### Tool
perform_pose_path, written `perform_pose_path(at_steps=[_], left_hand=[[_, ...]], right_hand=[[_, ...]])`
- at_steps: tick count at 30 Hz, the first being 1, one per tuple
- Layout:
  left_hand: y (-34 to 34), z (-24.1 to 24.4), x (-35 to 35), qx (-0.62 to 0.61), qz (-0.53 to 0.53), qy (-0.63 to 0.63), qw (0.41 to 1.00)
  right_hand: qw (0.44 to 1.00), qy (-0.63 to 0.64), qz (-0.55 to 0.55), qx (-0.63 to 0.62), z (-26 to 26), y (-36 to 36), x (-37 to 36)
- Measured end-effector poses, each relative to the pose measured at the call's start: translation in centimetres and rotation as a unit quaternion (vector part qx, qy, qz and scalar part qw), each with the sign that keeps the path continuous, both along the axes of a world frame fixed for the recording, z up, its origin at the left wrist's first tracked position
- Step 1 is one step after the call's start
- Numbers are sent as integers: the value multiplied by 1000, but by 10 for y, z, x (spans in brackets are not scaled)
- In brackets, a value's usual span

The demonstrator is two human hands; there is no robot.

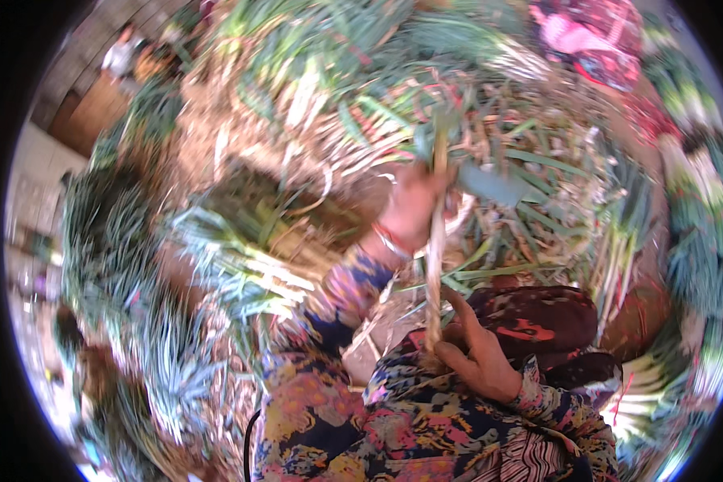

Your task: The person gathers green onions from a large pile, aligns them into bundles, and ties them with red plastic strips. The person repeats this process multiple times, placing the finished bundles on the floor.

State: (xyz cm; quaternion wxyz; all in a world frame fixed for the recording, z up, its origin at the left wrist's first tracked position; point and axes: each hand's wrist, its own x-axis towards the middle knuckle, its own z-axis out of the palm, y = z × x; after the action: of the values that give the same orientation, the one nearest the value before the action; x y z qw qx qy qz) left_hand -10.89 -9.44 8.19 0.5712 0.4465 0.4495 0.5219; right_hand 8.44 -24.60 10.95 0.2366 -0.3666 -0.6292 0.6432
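Observation:
A long scallion or leek stalk [435,265] stands nearly upright in the picture, its pale root end by my lap and its green leaves [488,181] fanning off at the top. My left hand [413,196], blurred and with bangles at the wrist, is closed around the upper part of the stalk. Close to the root end is my right hand [479,361], its thumb and forefinger spread apart. The thumb lies right by the roots; whether it touches them is hard to tell. Both sleeves are of flowered cloth.
Stripped leaves and peelings [536,199] cover the ground ahead. A large heap of onions with roots [241,114] rises beyond. Bundles lie at left [241,259] and along the right [693,199]. A person in red patterned cloth [602,42] is at upper right; others [123,54] sit upper left.

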Motion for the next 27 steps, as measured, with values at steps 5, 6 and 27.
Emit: perform_pose_path(at_steps=[5,6,27], left_hand=[[-42,113,-121,118,105,-68,985],[-52,107,-141,140,166,-18,976],[-48,-423,-53,-233,109,531,807]], right_hand=[[990,-81,80,83,-30,10,-12],[990,-88,71,84,-37,12,-10],[969,-222,-49,96,-83,67,2]])
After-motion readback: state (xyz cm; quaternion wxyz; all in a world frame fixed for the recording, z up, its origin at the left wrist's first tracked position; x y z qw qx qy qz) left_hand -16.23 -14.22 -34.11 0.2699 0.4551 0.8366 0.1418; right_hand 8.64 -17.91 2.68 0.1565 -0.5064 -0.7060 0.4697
